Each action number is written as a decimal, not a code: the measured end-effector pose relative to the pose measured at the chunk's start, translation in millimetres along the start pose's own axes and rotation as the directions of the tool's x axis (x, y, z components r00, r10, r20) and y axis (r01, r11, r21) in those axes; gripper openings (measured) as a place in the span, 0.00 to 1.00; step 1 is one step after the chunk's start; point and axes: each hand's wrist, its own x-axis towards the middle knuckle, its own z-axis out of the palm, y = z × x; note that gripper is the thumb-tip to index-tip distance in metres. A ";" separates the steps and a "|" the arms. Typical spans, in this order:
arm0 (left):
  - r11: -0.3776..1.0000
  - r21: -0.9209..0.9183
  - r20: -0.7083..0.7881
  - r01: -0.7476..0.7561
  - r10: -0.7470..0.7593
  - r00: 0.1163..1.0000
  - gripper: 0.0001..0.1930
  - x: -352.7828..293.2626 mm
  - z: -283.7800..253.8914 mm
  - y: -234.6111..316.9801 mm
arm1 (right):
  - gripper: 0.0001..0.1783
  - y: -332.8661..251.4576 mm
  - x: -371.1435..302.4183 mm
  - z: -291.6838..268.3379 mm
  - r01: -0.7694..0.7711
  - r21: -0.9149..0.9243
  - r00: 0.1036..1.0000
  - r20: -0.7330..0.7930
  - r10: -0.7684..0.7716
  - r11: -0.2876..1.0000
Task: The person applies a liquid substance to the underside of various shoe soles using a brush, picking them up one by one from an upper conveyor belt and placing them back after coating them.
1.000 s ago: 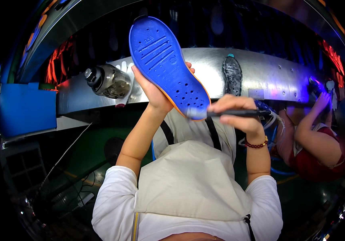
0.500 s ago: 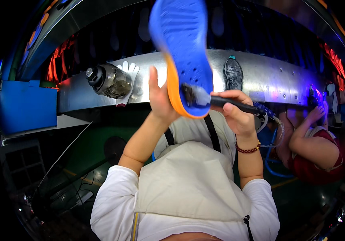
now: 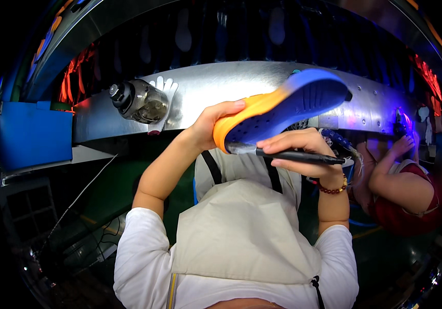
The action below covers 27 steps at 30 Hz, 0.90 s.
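My left hand [image 3: 208, 122] is closed around the heel end of an orange and blue shoe insole [image 3: 297, 105], thumb along its orange edge. The insole is tilted, its toe end up and to the right, its blue cupped face toward me. Closed in my right hand [image 3: 306, 141] is a brush [image 3: 308, 156] with a black handle. The brush's pale head lies against the heel end of the insole; the bristle tips are hard to make out there. Behind the insole, a dark insole [image 3: 299, 125] on the metal bench is mostly hidden.
A curved metal bench [image 3: 200, 82] runs across in front of me. On its left stand a clear bottle with a black lid [image 3: 146, 103] and a white glove [image 3: 169, 90]. Dark hanging shapes line the far side. To the right, a co-worker's arm [image 3: 401, 188] reaches toward the bench.
The insole has swung from upright to leaning right, its toe end lowered. The brush has moved from inside the heel cup to the heel edge, and my right hand has shifted slightly right.
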 end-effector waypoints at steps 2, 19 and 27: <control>0.993 0.046 -0.047 0.109 -0.107 0.993 0.31 -6.1 -2.8 2.6 | 0.12 -9.5 0.7 -9.4 0.024 0.017 0.995 0.101 -0.026 1.000; 0.970 0.163 -0.110 0.181 -0.165 0.980 0.31 -22.5 -5.2 16.8 | 0.12 -11.8 -2.9 -25.2 0.045 -0.152 0.992 0.127 -0.025 0.987; 0.995 0.042 -0.164 0.085 -0.077 0.983 0.29 -34.4 -26.6 16.8 | 0.11 1.0 -7.6 -29.7 0.051 -0.071 0.996 -0.076 -0.056 0.996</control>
